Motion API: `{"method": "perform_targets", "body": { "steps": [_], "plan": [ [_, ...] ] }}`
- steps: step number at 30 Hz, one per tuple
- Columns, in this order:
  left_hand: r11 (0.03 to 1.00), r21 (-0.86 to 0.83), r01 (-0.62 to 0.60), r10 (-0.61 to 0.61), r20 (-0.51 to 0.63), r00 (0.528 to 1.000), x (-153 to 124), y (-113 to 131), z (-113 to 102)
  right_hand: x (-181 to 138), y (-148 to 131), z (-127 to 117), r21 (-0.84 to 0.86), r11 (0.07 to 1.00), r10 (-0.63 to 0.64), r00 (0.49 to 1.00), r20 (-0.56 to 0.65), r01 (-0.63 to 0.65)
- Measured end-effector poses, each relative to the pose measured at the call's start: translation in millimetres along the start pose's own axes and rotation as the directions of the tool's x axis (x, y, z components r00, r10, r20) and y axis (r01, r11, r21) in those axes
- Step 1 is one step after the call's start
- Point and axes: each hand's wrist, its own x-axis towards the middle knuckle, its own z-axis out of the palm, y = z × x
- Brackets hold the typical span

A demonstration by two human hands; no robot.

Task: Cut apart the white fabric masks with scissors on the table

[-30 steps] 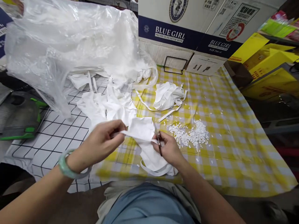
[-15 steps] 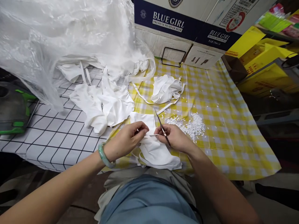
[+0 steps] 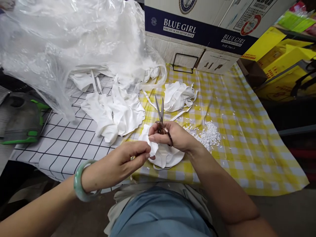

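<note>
My right hand [image 3: 176, 135] is closed around a pair of scissors [image 3: 161, 113]. The blades stand apart and point away from me. Close beside it, my left hand [image 3: 130, 158], with a green bangle [image 3: 84, 180] on the wrist, pinches the edge of a white cloth piece [image 3: 170, 157]. Part of this cloth is raised between the two hands, and the rest lies on the table under my right hand. My right fingers partly hide the cloth, so I cannot tell whether they touch it.
White cloth pieces [image 3: 125, 113] spill from a clear plastic bag [image 3: 81, 39] at the left. Another strapped white piece [image 3: 177, 95] lies beyond the scissors. Small white clippings [image 3: 209, 135] are heaped at the right. A beer carton [image 3: 182, 26] and a black wire stand [image 3: 185, 62] stand behind.
The scissors have swung round in my right hand, and their blades are now spread. My left hand has moved left and slightly nearer me, and the cloth between my hands has folded up.
</note>
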Motion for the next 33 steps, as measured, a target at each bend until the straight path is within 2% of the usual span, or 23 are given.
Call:
{"method": "perform_targets", "body": {
  "steps": [2,3,5,7,9,11,12,13,15,17,18,20,24,28,30,33],
  "plan": [
    [0.998,0.007,-0.061,0.062,-0.157,0.986,-2,0,3,9,6,5,0.093,0.996,-0.006,1.000,0.011,0.004],
    [0.996,0.014,-0.083,0.084,-0.257,0.963,-2,0,5,14,10,9,0.159,0.987,-0.003,1.000,0.004,0.003],
    [0.993,-0.026,-0.115,0.091,-0.447,0.890,0,0,11,22,22,19,0.307,0.952,0.006,1.000,-0.029,0.003],
    [0.962,-0.212,-0.170,0.017,-0.579,0.815,6,-3,18,26,34,31,0.408,0.913,0.015,0.998,-0.067,0.014],
    [0.857,-0.473,-0.206,-0.154,-0.615,0.773,14,-8,25,23,43,36,0.372,0.928,0.020,0.997,-0.074,0.009],
    [0.757,-0.622,-0.201,-0.297,-0.600,0.742,21,-15,33,13,47,33,0.126,0.992,0.016,0.993,-0.119,0.000],
    [0.745,-0.642,-0.179,-0.329,-0.588,0.739,24,-18,37,5,47,28,-0.071,0.997,-0.002,0.984,-0.178,-0.010],
    [0.755,-0.637,-0.156,-0.333,-0.577,0.746,26,-22,42,-5,46,22,-0.283,0.959,-0.041,0.968,-0.248,-0.032],
    [0.807,-0.578,-0.119,-0.284,-0.557,0.780,29,-27,52,-25,43,9,-0.626,0.772,-0.150,0.924,-0.351,-0.113],
    [0.854,-0.513,-0.090,-0.232,-0.530,0.816,31,-29,63,-43,41,-1,-0.790,0.588,-0.203,0.914,-0.351,-0.173],
    [0.864,-0.496,-0.083,-0.215,-0.514,0.830,33,-29,67,-51,40,-3,-0.824,0.537,-0.202,0.920,-0.337,-0.183],
    [0.860,-0.503,-0.086,-0.199,-0.485,0.852,36,-29,76,-64,41,-6,-0.847,0.497,-0.187,0.930,-0.315,-0.187],
    [0.829,-0.553,-0.078,-0.214,-0.444,0.870,42,-32,88,-75,45,-8,-0.835,0.509,-0.143,0.937,-0.319,-0.207],
    [0.830,-0.555,-0.064,-0.224,-0.435,0.872,45,-39,92,-79,45,-15,-0.799,0.561,-0.090,0.944,-0.318,-0.216],
    [0.839,-0.541,-0.062,-0.220,-0.441,0.870,47,-40,92,-79,46,-17,-0.755,0.623,-0.091,0.938,-0.333,-0.207],
    [0.887,-0.455,-0.080,-0.154,-0.456,0.877,47,-33,87,-74,54,-14,-0.575,0.806,-0.125,0.909,-0.397,-0.140]
  ]
}}
